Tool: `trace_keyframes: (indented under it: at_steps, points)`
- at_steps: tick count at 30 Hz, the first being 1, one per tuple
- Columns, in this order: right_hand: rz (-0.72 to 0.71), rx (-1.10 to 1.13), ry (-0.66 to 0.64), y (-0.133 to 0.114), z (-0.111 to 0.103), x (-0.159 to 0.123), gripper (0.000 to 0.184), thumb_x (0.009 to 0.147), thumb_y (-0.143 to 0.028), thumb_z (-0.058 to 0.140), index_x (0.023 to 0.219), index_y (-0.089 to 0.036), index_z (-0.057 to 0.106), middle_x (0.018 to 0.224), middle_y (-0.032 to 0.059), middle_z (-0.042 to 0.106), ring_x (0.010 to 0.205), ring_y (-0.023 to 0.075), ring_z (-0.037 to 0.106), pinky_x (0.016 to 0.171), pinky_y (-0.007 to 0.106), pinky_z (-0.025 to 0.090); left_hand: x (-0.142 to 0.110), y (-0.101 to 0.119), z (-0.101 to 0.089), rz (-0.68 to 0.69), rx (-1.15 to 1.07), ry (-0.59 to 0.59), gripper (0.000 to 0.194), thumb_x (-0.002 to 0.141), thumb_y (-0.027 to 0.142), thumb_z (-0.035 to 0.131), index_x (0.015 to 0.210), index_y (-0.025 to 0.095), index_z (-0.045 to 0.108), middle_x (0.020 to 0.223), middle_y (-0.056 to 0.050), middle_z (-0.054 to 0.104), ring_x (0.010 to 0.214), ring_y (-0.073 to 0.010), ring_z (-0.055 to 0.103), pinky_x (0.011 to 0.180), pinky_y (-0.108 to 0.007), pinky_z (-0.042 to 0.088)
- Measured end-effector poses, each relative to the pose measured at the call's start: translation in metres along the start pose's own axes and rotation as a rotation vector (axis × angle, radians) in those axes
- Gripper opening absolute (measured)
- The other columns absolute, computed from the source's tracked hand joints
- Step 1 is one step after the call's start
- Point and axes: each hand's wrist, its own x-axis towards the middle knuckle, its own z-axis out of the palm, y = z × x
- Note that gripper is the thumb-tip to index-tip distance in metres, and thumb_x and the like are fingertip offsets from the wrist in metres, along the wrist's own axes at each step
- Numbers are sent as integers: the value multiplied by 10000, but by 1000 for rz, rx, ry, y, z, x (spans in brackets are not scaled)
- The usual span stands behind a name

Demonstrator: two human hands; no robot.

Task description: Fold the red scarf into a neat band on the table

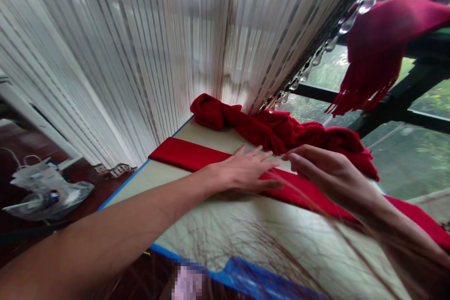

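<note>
A long red folded cloth, apparently a scarf (191,153), runs across the pale board (197,218) from the far left edge toward the lower right. My left hand (248,168) lies palm down on its middle, fingers spread and holding nothing. Just to the right, my right hand (321,168) is over the same strip with loosely bent fingers; nothing shows in them, and its palm is hidden. Behind both hands, a crumpled heap of red cloth (277,129) lies along the board's back edge.
A pale striped string curtain (158,47) hangs behind the board. At upper right, a red fringed scarf (379,47) hangs before the window (397,150). Plastic bags (49,190) lie at left. Blue plastic (260,276) edges the board's front, and loose hair strands cross the view.
</note>
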Motion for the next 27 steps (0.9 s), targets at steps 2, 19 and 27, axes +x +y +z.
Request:
trace_keyframes:
  at_steps: [2, 19, 27]
  points:
    - [7, 19, -13, 21, 16, 26, 462, 912, -636, 494, 872, -206, 659, 741, 37, 653, 646, 161, 553, 585, 293, 430, 2, -3, -5, -2, 41, 134, 581, 996, 597, 379, 1426, 227, 502, 1503, -101, 487, 1411, -314, 388, 1159, -553, 263]
    - [-25, -372, -26, 69, 57, 29, 349, 963, -501, 426, 767, -239, 550, 774, 36, 666, 642, 174, 560, 570, 296, 317, 11, -24, 2, -105, 61, 279, 223, 945, 337, 570, 1041, 233, 741, 1036, -34, 684, 939, -203, 645, 842, -313, 483]
    - [-46, -439, -18, 70, 56, 30, 377, 988, -493, 379, 721, -244, 471, 755, 37, 638, 650, 184, 548, 587, 307, 286, 14, -30, 4, -94, -48, 277, 206, 935, 344, 592, 986, 211, 741, 1021, -38, 688, 906, -189, 646, 814, -283, 492]
